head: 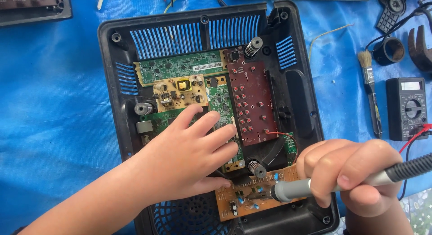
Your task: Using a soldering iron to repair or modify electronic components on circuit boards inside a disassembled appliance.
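Grey-handled soldering iron [315, 186] sits gripped in the right hand [351, 176], fingers curled tight, tip down on the orange circuit board [252, 200]. Left hand [189, 158] lies spread flat over the green board [222, 104], likely steadying it. Both boards sit inside the black plastic casing [301, 82], whose raised walls crowd the hands.

The black plastic housing [301, 88] counts as 1. Inside it lie 3 green circuit boards [180, 66], 1 tan board [180, 93], 1 dark red button board [249, 97] and 1 orange board [252, 196]. 3 coiled springs [253, 46] stand in it. 2 hands work there: the left hand [184, 158] and the right hand [351, 172], which holds 1 soldering iron [292, 189]. Beside the housing lie 1 paintbrush [371, 91] and 1 multimeter [407, 109].
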